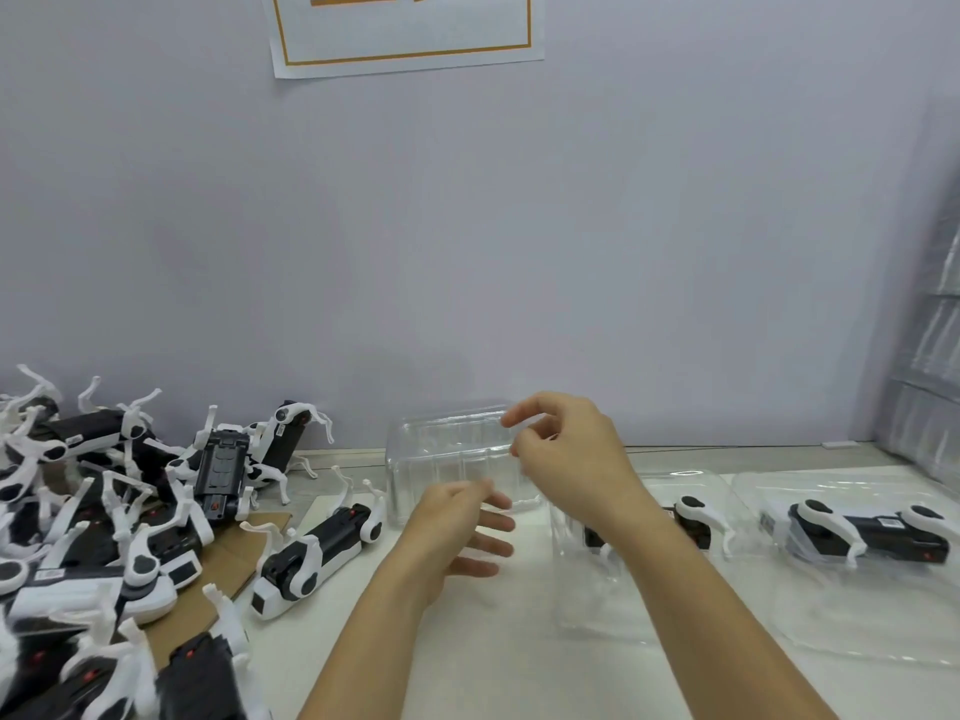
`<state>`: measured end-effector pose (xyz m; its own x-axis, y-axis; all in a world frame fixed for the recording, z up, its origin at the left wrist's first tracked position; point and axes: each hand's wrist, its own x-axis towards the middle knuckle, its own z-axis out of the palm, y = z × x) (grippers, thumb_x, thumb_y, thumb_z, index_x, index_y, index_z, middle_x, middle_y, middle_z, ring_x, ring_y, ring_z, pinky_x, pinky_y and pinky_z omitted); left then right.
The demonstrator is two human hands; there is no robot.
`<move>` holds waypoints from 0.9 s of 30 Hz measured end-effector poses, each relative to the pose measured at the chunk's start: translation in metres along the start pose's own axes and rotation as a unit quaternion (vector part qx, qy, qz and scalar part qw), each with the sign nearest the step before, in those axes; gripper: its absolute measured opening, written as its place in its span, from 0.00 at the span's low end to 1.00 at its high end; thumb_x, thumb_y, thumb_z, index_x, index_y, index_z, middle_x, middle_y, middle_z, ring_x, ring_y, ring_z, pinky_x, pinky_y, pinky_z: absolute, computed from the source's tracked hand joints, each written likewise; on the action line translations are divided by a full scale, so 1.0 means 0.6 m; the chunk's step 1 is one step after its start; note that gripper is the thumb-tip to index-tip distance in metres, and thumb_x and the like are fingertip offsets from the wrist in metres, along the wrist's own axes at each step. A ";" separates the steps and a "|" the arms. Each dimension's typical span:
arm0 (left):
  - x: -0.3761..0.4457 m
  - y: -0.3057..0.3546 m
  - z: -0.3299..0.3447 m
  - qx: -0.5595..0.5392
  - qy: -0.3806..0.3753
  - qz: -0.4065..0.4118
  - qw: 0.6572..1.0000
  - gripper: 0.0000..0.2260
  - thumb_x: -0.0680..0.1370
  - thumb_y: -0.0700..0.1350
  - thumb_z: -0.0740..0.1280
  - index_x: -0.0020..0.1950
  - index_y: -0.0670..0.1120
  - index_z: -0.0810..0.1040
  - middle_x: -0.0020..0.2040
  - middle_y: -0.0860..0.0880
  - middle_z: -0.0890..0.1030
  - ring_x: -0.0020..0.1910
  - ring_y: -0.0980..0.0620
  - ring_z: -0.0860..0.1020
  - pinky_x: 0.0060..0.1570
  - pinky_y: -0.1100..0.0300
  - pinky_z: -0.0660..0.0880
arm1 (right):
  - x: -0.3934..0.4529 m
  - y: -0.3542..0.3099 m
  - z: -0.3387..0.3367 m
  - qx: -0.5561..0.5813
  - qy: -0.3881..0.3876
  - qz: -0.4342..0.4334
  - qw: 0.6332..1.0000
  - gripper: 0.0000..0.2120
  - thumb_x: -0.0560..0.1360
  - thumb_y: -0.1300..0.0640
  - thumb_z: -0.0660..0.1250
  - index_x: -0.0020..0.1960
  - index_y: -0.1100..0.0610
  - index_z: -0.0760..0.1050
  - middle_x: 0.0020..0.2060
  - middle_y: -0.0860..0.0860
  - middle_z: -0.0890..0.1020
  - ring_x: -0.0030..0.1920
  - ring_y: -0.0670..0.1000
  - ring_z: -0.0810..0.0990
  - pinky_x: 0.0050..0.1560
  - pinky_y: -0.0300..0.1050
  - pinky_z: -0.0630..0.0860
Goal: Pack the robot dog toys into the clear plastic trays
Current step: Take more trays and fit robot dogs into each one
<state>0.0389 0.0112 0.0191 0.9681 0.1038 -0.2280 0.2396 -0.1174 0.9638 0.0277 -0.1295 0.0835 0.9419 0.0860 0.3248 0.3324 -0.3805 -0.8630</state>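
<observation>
My right hand (566,449) is raised over the middle of the table (493,641), its thumb and forefinger pinching the far right edge of an empty clear tray (447,459). That tray is tipped up off the table, its hollow side facing me. My left hand (457,532) sits just below and in front of the tray with the fingers spread and relaxed, gripping nothing; whether the fingertips touch the tray's lower rim I cannot tell, since the plastic is see-through there.

Under my right forearm lies a second clear tray (597,579) flat on the table, with a black-and-white robot dog (693,522) seated in it, partly hidden by my arm. Just to its right is a third tray (852,631) holding another packed dog (872,532), lying on its side with white legs folded along the black body.

To the left of my left hand, a single loose dog toy (311,558) lies on the table, legs sticking up. Beyond it, filling the left side, is a heap of unpacked dogs (104,501), tangled together, some resting on a sheet of brown cardboard (234,558).

At the far right edge a stack of clear trays (930,356) leans against the wall. On the pale wall above hangs a white paper sign (405,33) with an orange border.
</observation>
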 end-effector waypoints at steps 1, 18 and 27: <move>0.003 -0.003 -0.001 -0.009 0.039 0.004 0.999 0.12 0.80 0.47 0.62 0.51 0.42 0.82 0.45 0.44 0.86 0.38 0.47 0.85 0.29 0.60 0.77 | -0.004 -0.005 0.015 0.009 -0.007 0.000 1.000 0.14 0.73 0.65 0.59 0.44 0.50 0.79 0.37 0.57 0.84 0.32 0.52 0.80 0.28 0.35 0.72; 0.018 -0.019 -0.026 -0.081 0.262 0.035 0.961 0.08 0.77 0.39 0.60 0.43 0.41 0.78 0.40 0.44 0.83 0.32 0.48 0.77 0.28 0.60 0.74 | -0.017 0.050 0.065 -0.170 -0.129 0.196 0.957 0.23 0.77 0.53 0.61 0.71 0.54 0.62 0.62 0.55 0.74 0.62 0.57 0.75 0.62 0.51 0.74; 0.022 -0.021 -0.026 -0.102 0.290 0.044 0.951 0.07 0.77 0.39 0.60 0.44 0.41 0.76 0.38 0.46 0.81 0.30 0.50 0.75 0.27 0.61 0.73 | -0.001 0.068 0.039 -0.176 -0.079 0.252 0.948 0.27 0.77 0.51 0.62 0.72 0.56 0.58 0.67 0.58 0.68 0.66 0.59 0.71 0.66 0.51 0.71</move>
<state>0.0473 0.0295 0.0062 0.7663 0.6365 -0.0880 0.0839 0.0367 0.9958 0.0420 -0.1237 0.0391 0.9817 -0.0621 -0.1801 -0.1724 -0.6920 -0.7010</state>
